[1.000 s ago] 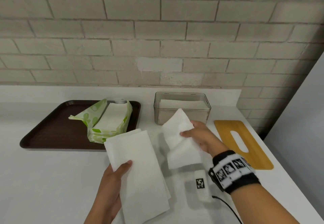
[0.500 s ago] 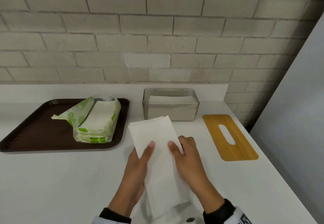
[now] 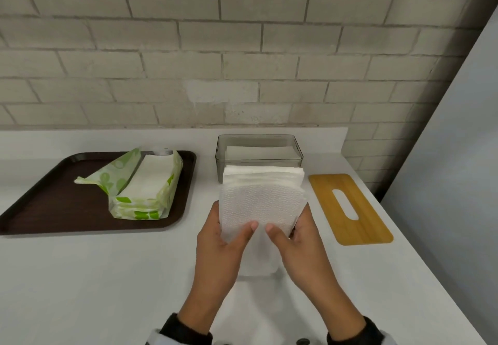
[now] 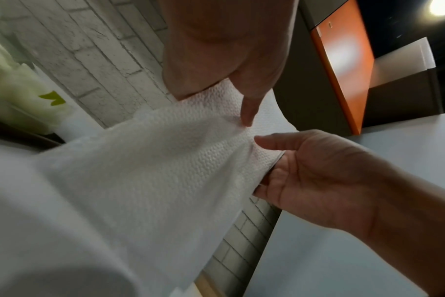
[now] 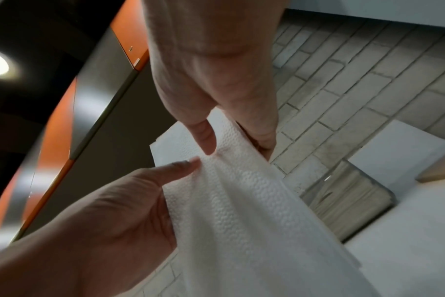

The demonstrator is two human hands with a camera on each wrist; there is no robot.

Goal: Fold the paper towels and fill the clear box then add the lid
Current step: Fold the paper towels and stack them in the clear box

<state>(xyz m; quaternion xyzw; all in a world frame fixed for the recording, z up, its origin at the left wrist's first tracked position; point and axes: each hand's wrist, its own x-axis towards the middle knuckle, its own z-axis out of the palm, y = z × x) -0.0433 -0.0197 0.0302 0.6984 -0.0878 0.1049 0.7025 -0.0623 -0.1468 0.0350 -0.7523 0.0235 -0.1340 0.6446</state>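
Together, the left hand (image 3: 223,239) and right hand (image 3: 296,239) pinch a paper towel stack (image 3: 261,204), thumbs in front, squaring it for the clear box (image 3: 258,153) beyond the fingertips.

Embossed, matt paper towels (image 3: 260,207), smooth clear plastic box (image 3: 258,157), matt wooden lid (image 3: 350,209), rough brick wall (image 3: 215,48).

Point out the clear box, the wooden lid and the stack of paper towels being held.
clear box (image 3: 258,159): head view, front wall near the rim.
wooden lid (image 3: 361,230): head view, bare wood below its slot.
stack of paper towels (image 3: 260,204): head view, embossed front sheet.
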